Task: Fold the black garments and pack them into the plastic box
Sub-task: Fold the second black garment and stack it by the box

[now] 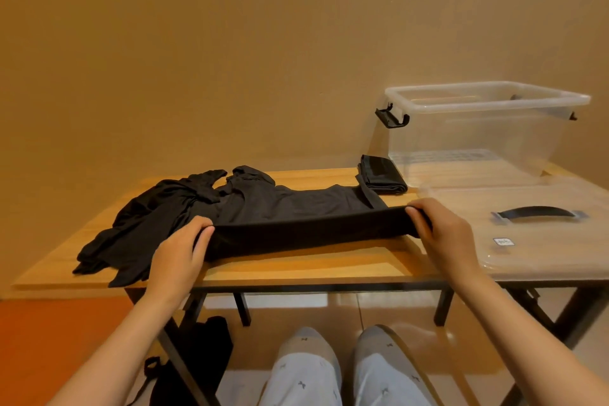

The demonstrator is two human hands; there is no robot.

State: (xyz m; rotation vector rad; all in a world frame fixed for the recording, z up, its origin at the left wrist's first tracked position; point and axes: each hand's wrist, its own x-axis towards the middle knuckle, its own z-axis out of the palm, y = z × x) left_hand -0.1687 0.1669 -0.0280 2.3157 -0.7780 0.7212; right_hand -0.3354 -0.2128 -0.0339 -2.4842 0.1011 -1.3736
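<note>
Knees in pale patterned trousers (306,372) sit closest to the lens, under the near edge of the wooden table (296,269); a black bag (197,356) lies on the floor beneath the table's left side.

Hands: the left hand (179,250) and the right hand (441,234) each grip one end of a raised fold in the black garment (296,208), fingers curled over the top of the cloth. Neither hand is spread or flat.

Task items: the held garment lies across the middle of the table, its near edge lifted into a taut band between the hands. A loose heap of black garments (148,217) occupies the table's left part, touching the held piece. One folded black garment (379,175) lies at the table's far edge, just beside the clear plastic box (478,128). That box stands open at the table's far right and appears empty. Its lid (543,241), with a black handle (537,212), lies flat on the table's near right.

Assessment: the cloth looks thin, soft and light, draping and wrinkling freely, so it will sag wherever unsupported. Holding both ends of the fold line, as now, is judged the sound grip; a single central grip would likely let the ends droop and spoil the fold. Packing has not begun.
</note>
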